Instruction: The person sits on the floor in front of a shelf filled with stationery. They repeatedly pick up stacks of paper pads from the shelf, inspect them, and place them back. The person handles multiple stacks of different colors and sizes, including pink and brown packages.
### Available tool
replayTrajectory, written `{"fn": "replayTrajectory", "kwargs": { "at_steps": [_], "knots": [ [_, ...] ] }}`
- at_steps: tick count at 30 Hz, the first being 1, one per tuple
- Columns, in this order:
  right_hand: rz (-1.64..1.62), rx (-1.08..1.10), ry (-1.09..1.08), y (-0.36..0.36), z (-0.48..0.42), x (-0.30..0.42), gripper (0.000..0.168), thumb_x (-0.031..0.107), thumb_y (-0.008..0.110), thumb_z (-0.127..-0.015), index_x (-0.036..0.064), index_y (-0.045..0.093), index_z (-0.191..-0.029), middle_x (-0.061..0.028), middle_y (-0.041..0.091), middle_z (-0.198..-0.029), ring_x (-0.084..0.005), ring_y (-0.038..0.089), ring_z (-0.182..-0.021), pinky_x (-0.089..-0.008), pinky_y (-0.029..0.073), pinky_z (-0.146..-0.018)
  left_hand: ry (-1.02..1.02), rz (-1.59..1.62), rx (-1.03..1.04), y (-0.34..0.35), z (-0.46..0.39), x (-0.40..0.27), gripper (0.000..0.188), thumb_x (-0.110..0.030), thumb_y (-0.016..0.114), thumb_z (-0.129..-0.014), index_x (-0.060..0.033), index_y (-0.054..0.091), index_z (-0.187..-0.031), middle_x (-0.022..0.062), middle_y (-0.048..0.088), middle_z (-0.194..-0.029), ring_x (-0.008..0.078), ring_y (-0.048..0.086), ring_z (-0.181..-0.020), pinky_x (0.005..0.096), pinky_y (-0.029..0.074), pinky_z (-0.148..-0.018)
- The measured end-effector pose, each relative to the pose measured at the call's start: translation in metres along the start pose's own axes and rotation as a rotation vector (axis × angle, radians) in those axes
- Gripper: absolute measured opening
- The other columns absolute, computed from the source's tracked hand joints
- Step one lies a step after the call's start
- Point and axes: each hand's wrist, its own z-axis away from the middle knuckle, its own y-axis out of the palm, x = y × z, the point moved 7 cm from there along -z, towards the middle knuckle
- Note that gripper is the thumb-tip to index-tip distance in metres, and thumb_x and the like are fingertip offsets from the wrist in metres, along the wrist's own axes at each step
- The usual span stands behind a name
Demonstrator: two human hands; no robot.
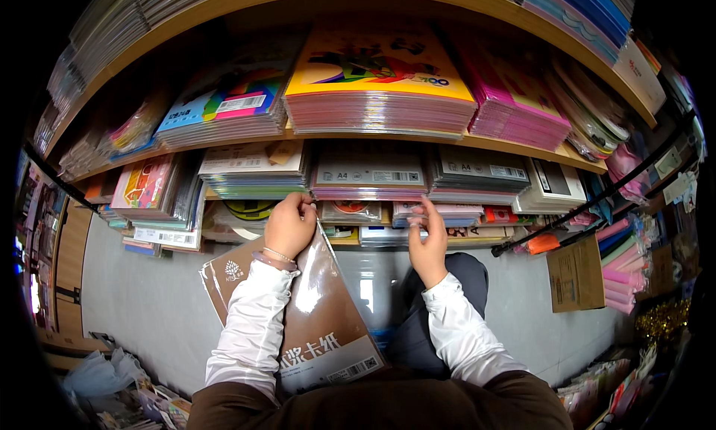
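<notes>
My left hand (290, 226) is closed on the upper corner of a brown card paper pack (324, 284) in clear plastic wrap, which hangs down below the hand. Part of the pack is hidden behind my left forearm. My right hand (428, 240) is raised with fingers apart and nothing in it, just in front of the lower shelves. Beyond both hands lies a stack of A4 paper packs (369, 175) with grey covers. To its right sits a stack of dark A4 packs (478, 175), and to its left a stack with white covers (251, 164).
Above, a wooden shelf (503, 144) bears a stack of yellow-covered packs (380, 77) and pink ones (514, 105). A cardboard box (576, 276) stands at right beside pink rolls (621, 284). Goods in plastic bags (103, 374) lie at lower left. Black metal rails (593, 198) flank the shelves.
</notes>
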Motion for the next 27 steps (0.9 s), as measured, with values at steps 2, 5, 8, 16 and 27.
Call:
{"fn": "replayTrajectory", "kwargs": {
  "at_steps": [2,5,8,16,27],
  "knots": [
    [-0.014,0.155,-0.054,0.01,0.011,0.01,0.057,-0.002,0.059,-0.079,0.005,0.041,-0.133,-0.0093,0.057,-0.112,-0.0155,0.059,-0.09,-0.0275,0.048,-0.078,-0.027,-0.042,0.019,-0.003,0.0,-0.003,0.025,-0.024,0.055,-0.08,-0.0057,0.065,-0.094,0.014,0.066,-0.083,0.0343,0.062,-0.078,0.0406,0.049,-0.069],
    [-0.146,0.525,0.172,0.033,0.049,0.031,0.068,0.012,0.074,-0.073,0.009,0.041,-0.132,-0.0076,0.056,-0.113,-0.0167,0.058,-0.094,-0.0284,0.048,-0.078,-0.023,-0.211,0.159,-0.001,0.004,-0.015,0.024,-0.028,0.057,-0.08,-0.0065,0.065,-0.087,0.0147,0.065,-0.081,0.0354,0.061,-0.079,0.0414,0.048,-0.069],
    [-0.23,0.888,0.32,0.05,0.099,0.051,0.093,0.038,0.082,-0.066,0.003,0.033,-0.136,-0.0148,0.054,-0.113,-0.0221,0.057,-0.092,-0.0333,0.05,-0.076,0.143,-0.135,0.324,0.001,0.004,-0.02,0.029,-0.032,0.061,-0.079,-0.004,0.064,-0.088,0.0165,0.063,-0.08,0.0342,0.06,-0.077,0.0378,0.047,-0.069],
    [-0.342,0.974,0.445,0.042,0.137,0.062,0.047,0.024,0.073,-0.079,0.0,0.055,-0.115,-0.009,0.061,-0.096,-0.0131,0.059,-0.082,-0.0253,0.049,-0.071,0.196,0.293,0.679,0.0,0.001,-0.006,0.024,-0.002,0.072,-0.07,-0.0005,0.06,-0.091,0.0074,0.062,-0.082,0.0147,0.056,-0.08,0.0273,0.045,-0.076],
    [-0.499,0.789,0.486,-0.002,0.141,0.07,0.018,0.007,0.062,-0.086,0.004,0.05,-0.099,0.0011,0.054,-0.081,-0.0032,0.047,-0.064,-0.0204,0.036,-0.054,0.088,0.287,0.444,-0.018,-0.012,-0.002,0.018,-0.015,0.066,-0.083,0.0001,0.062,-0.093,0.0049,0.063,-0.079,0.0117,0.055,-0.074,0.0264,0.046,-0.071]
  ]
}}
